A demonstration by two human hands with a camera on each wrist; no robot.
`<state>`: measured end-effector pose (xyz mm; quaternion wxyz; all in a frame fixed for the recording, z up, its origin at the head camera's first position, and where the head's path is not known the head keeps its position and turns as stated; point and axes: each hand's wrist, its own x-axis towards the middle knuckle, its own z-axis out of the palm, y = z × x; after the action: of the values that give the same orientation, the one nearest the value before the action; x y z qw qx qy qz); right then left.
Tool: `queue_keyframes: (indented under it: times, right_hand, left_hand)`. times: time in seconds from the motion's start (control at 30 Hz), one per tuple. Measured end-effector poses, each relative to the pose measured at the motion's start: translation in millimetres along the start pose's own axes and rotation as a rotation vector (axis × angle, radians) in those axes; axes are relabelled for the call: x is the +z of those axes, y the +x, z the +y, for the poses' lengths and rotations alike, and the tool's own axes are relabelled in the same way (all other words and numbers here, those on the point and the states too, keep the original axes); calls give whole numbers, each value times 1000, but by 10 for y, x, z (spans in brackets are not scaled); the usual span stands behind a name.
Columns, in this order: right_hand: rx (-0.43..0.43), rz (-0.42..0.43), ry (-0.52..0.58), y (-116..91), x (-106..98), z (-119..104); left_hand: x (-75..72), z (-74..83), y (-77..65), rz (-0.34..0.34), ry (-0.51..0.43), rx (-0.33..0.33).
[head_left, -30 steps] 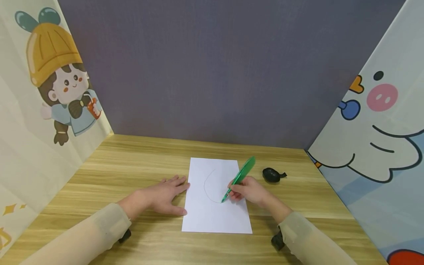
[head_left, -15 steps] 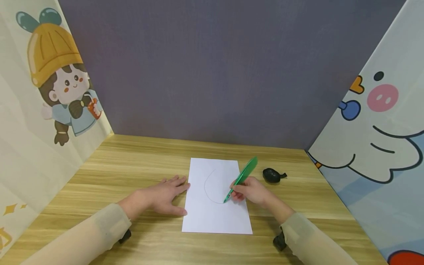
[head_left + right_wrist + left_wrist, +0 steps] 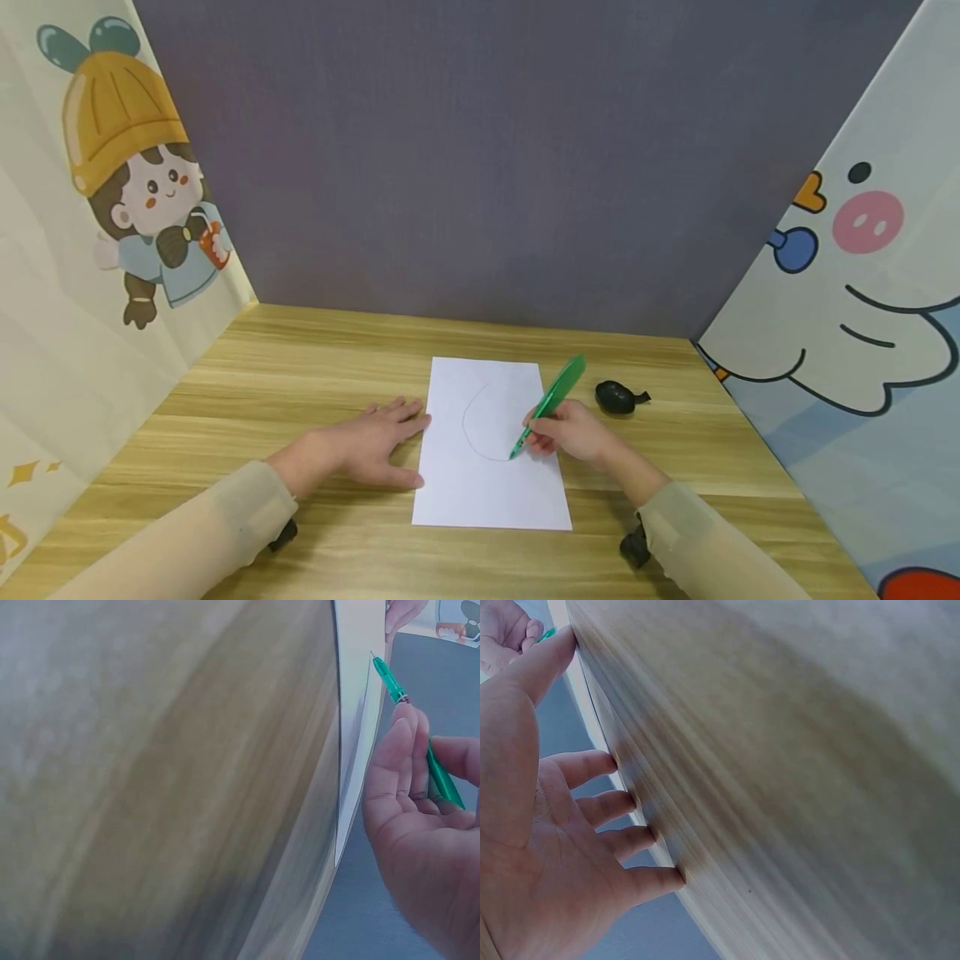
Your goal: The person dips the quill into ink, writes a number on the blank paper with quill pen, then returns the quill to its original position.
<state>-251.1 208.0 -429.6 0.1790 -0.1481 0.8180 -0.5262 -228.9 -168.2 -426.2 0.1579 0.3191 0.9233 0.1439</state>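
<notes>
A white sheet of paper (image 3: 465,496) lies upright on the wooden table, bearing a thin curved line like the left and bottom part of a circle. My right hand (image 3: 566,432) pinches a green pen (image 3: 558,390) with a broad leaf-shaped upper end; its tip meets the paper at the line's lower end. In the right wrist view the pen (image 3: 388,679) runs between thumb and fingers. My left hand (image 3: 367,446) rests spread at the paper's left edge, thumb and fingertips touching it. The left wrist view shows its fingers (image 3: 604,806) reaching the tabletop.
A small black oval object (image 3: 615,397) with a short tab lies on the table (image 3: 315,350) right of the paper. A dark grey panel (image 3: 480,167) stands behind the table. Printed cartoon curtains (image 3: 67,333) hang at both sides.
My right hand and the pen have shifted slightly to the right, and the drawn line's lower end has lengthened a little that way. My left hand has stayed still.
</notes>
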Motion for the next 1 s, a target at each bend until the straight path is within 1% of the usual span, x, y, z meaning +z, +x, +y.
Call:
queue_keyframes:
  times: [0.47, 1.0]
  right_hand:
    - [18, 22, -17, -4, -22, 23]
    - [4, 59, -28, -45, -42, 2]
  left_hand:
    - [-7, 0, -4, -5, 1, -4]
    - [-1, 0, -6, -5, 4, -7]
